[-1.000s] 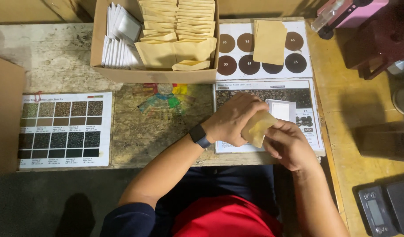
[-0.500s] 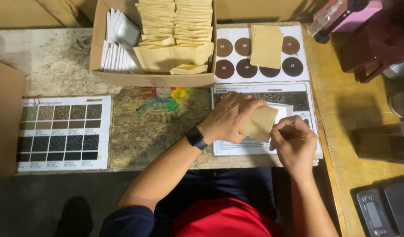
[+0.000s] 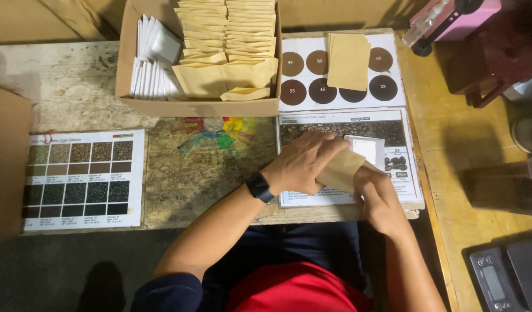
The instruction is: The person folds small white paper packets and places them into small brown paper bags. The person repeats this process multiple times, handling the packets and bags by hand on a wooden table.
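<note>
warm, dim overhead light, sharp centre, dark shadowed floor, slight edge distortion.

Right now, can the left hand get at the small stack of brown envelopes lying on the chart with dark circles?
Probably yes, once freed: the left hand now holds a brown envelope together with the right hand. The stack of brown envelopes lies uncovered farther ahead, with only flat charts between.

Tan paper envelope, flat, tilted, pinched between my left hand and right hand. White sachet just behind it, touching, over the printed chart.
</note>
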